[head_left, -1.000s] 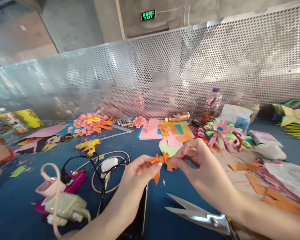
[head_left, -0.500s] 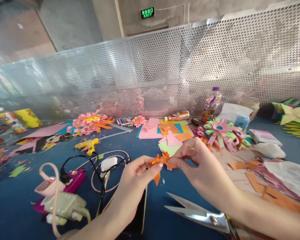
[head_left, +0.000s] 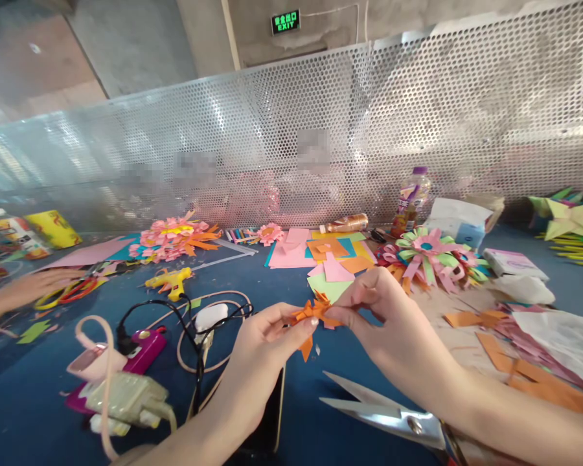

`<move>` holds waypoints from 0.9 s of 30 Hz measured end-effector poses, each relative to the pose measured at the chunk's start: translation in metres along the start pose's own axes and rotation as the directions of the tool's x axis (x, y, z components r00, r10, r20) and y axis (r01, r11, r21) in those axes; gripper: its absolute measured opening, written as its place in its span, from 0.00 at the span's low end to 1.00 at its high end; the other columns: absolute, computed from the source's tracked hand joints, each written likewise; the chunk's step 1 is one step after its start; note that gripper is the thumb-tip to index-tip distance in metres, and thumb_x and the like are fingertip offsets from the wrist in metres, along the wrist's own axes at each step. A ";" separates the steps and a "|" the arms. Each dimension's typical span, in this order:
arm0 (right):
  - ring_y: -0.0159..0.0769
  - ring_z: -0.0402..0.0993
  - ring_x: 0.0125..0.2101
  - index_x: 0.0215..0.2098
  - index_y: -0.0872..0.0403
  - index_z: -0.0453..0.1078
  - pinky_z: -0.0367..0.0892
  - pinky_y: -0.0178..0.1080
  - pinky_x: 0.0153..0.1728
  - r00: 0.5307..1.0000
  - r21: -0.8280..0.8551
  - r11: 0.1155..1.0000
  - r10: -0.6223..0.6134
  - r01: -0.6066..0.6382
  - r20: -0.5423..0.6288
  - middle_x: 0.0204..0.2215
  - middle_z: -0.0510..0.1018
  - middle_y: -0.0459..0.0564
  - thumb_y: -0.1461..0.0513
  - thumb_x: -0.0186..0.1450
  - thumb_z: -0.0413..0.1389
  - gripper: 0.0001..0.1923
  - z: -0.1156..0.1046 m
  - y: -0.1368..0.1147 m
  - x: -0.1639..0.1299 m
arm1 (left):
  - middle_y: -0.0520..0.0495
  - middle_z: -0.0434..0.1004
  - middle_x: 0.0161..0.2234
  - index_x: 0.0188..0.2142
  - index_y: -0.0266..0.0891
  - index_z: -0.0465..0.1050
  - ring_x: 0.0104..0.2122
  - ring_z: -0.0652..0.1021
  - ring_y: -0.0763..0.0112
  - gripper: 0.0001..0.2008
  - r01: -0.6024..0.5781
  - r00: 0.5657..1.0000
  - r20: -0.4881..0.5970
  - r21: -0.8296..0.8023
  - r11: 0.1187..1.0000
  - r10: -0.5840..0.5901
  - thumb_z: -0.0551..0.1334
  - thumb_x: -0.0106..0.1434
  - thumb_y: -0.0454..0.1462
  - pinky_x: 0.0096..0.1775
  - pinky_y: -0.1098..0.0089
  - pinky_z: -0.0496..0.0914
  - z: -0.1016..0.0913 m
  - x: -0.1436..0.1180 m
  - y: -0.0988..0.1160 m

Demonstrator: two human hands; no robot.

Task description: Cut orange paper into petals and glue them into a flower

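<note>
Between my two hands is an orange paper flower (head_left: 315,307) with pointed, folded petals, one of them hanging down. My left hand (head_left: 260,353) pinches its left side between thumb and fingers. On the other side, my right hand (head_left: 393,323) is closed with thumb and forefinger on a petal. Large metal scissors (head_left: 393,414) lie with blades apart below my right hand, their handles partly out of view. A dark phone-like slab (head_left: 272,417) is partly hidden under my left wrist.
Left of my arm lie a magenta power strip (head_left: 148,349), tangled cables and a yellow glue gun (head_left: 170,281). A co-worker's hand (head_left: 34,291) is near red-and-yellow-handled scissors (head_left: 78,290). Ahead are paper sheets (head_left: 291,252), paper flowers (head_left: 430,249) and a bottle (head_left: 411,200); a perforated metal panel (head_left: 272,129) stands behind.
A co-worker's hand has reached in from the left, and red-and-yellow-handled scissors now show by it. My hands and the orange paper flower have hardly moved.
</note>
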State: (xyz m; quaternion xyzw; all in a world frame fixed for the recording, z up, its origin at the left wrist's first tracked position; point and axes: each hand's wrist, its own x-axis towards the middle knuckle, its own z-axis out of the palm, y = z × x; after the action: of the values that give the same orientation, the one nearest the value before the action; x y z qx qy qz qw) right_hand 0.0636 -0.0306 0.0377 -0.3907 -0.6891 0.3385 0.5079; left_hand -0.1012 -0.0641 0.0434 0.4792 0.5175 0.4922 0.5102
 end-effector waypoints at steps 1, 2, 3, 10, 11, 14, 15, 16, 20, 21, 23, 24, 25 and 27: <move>0.32 0.73 0.28 0.29 0.50 0.54 0.70 0.37 0.31 1.000 0.000 1.000 -0.006 0.006 -0.003 0.25 0.71 0.43 0.62 0.61 0.56 0.11 0.000 0.000 0.000 | 0.47 0.79 0.35 0.33 0.38 0.77 0.38 0.75 0.68 0.09 -0.002 1.000 -0.002 0.001 1.000 0.002 0.67 0.55 0.41 0.40 0.73 0.65 0.000 0.000 0.000; 0.32 0.73 0.28 0.29 0.50 0.54 0.70 0.37 0.31 1.000 -0.002 1.000 -0.010 0.010 -0.006 0.25 0.71 0.44 0.61 0.62 0.56 0.11 0.000 0.001 0.000 | 0.47 0.79 0.35 0.33 0.38 0.77 0.38 0.75 0.68 0.09 -0.004 1.000 -0.005 -0.001 1.000 0.004 0.67 0.55 0.41 0.40 0.73 0.65 0.000 0.000 0.000; 0.33 0.73 0.28 0.29 0.51 0.55 0.70 0.37 0.31 1.000 -0.004 1.000 -0.012 0.012 -0.007 0.26 0.70 0.44 0.61 0.62 0.56 0.11 0.000 0.001 0.000 | 0.47 0.79 0.35 0.33 0.38 0.77 0.37 0.75 0.68 0.09 -0.006 1.000 -0.007 -0.004 1.000 0.006 0.67 0.54 0.41 0.39 0.73 0.65 0.000 0.000 0.000; 0.34 0.73 0.29 0.30 0.51 0.56 0.70 0.38 0.30 1.000 0.003 1.000 0.008 -0.008 0.002 0.26 0.72 0.46 0.59 0.62 0.56 0.11 0.001 0.004 -0.001 | 0.46 0.78 0.34 0.32 0.38 0.78 0.35 0.74 0.68 0.09 -0.006 1.000 -0.002 0.002 1.000 0.006 0.67 0.55 0.41 0.37 0.73 0.65 0.000 -0.001 0.000; 0.34 0.73 0.29 0.30 0.51 0.56 0.70 0.38 0.30 1.000 0.006 1.000 0.008 -0.008 0.003 0.26 0.72 0.46 0.59 0.62 0.56 0.11 0.001 0.004 -0.002 | 0.46 0.78 0.33 0.32 0.38 0.78 0.35 0.74 0.69 0.09 -0.005 1.000 0.000 0.003 1.000 0.005 0.67 0.55 0.41 0.36 0.73 0.65 0.000 -0.001 0.000; 0.34 0.73 0.28 0.29 0.51 0.56 0.69 0.37 0.29 1.000 0.005 1.000 0.012 -0.012 -0.004 0.25 0.72 0.45 0.59 0.61 0.57 0.11 0.002 0.005 -0.002 | 0.46 0.78 0.32 0.31 0.37 0.78 0.32 0.73 0.70 0.09 0.000 1.000 0.003 0.008 1.000 -0.001 0.66 0.55 0.41 0.33 0.74 0.65 0.001 0.000 0.000; 0.33 0.73 0.28 0.29 0.51 0.56 0.69 0.37 0.29 1.000 0.004 1.000 0.016 -0.016 -0.006 0.25 0.72 0.45 0.59 0.61 0.57 0.11 0.002 0.004 -0.001 | 0.46 0.78 0.31 0.31 0.37 0.78 0.32 0.72 0.70 0.09 0.001 1.000 0.000 0.010 1.000 -0.001 0.66 0.55 0.41 0.33 0.74 0.65 0.001 0.000 0.000; 0.33 0.73 0.27 0.29 0.51 0.56 0.69 0.37 0.29 1.000 0.004 1.000 0.018 -0.018 -0.007 0.25 0.71 0.45 0.59 0.61 0.57 0.11 0.003 0.004 -0.001 | 0.46 0.77 0.32 0.31 0.37 0.78 0.32 0.72 0.70 0.09 0.000 1.000 -0.003 0.011 1.000 0.000 0.66 0.55 0.41 0.33 0.74 0.65 0.001 0.000 0.000; 0.33 0.72 0.26 0.29 0.50 0.56 0.68 0.37 0.27 1.000 0.000 1.000 0.014 -0.014 -0.015 0.23 0.71 0.44 0.59 0.61 0.56 0.11 0.004 0.004 -0.002 | 0.47 0.77 0.31 0.32 0.37 0.78 0.31 0.72 0.70 0.10 -0.001 1.000 0.007 0.019 1.000 0.001 0.66 0.55 0.42 0.34 0.73 0.64 0.001 0.000 -0.001; 0.32 0.72 0.26 0.29 0.50 0.56 0.68 0.36 0.27 1.000 -0.005 1.000 0.012 -0.012 -0.015 0.23 0.71 0.44 0.60 0.61 0.56 0.11 0.004 0.004 -0.002 | 0.47 0.76 0.30 0.32 0.37 0.78 0.31 0.72 0.71 0.10 -0.002 1.000 0.013 0.025 1.000 0.001 0.66 0.55 0.42 0.33 0.73 0.64 0.001 0.000 -0.001; 0.32 0.72 0.26 0.29 0.50 0.56 0.67 0.36 0.27 1.000 -0.016 1.000 0.010 -0.010 -0.015 0.23 0.71 0.44 0.60 0.62 0.56 0.11 0.004 0.004 -0.002 | 0.48 0.76 0.30 0.31 0.37 0.77 0.31 0.72 0.71 0.09 -0.003 1.000 0.019 0.035 0.999 0.003 0.66 0.55 0.42 0.34 0.73 0.64 0.001 0.000 -0.001; 0.32 0.71 0.26 0.29 0.50 0.56 0.67 0.36 0.26 1.000 -0.021 1.000 0.011 -0.012 -0.015 0.23 0.71 0.45 0.60 0.62 0.56 0.10 0.004 0.004 -0.003 | 0.48 0.76 0.30 0.31 0.37 0.77 0.31 0.72 0.70 0.09 -0.004 1.000 0.014 0.037 0.999 0.003 0.66 0.55 0.42 0.34 0.73 0.63 0.001 0.000 0.000; 0.32 0.71 0.26 0.29 0.51 0.56 0.67 0.36 0.26 1.000 -0.025 1.000 0.013 -0.013 -0.018 0.23 0.71 0.45 0.60 0.62 0.56 0.11 0.004 0.004 -0.003 | 0.48 0.76 0.29 0.30 0.37 0.77 0.31 0.72 0.70 0.09 -0.003 1.000 0.005 0.037 0.999 0.003 0.66 0.55 0.41 0.33 0.73 0.63 0.002 0.000 0.000; 0.32 0.71 0.26 0.28 0.50 0.55 0.67 0.36 0.26 1.000 -0.027 0.999 0.018 -0.019 -0.024 0.23 0.71 0.45 0.60 0.61 0.56 0.11 0.005 0.003 -0.003 | 0.48 0.76 0.29 0.29 0.37 0.77 0.30 0.71 0.70 0.09 0.001 1.000 -0.023 0.034 0.999 0.000 0.66 0.54 0.41 0.33 0.72 0.63 0.003 0.000 0.001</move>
State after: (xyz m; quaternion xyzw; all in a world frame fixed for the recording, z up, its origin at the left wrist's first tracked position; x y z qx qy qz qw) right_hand 0.0604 -0.0320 0.0327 -0.4078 -0.6838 0.3292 0.5077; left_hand -0.0979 -0.0637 0.0445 0.4820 0.5317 0.4888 0.4961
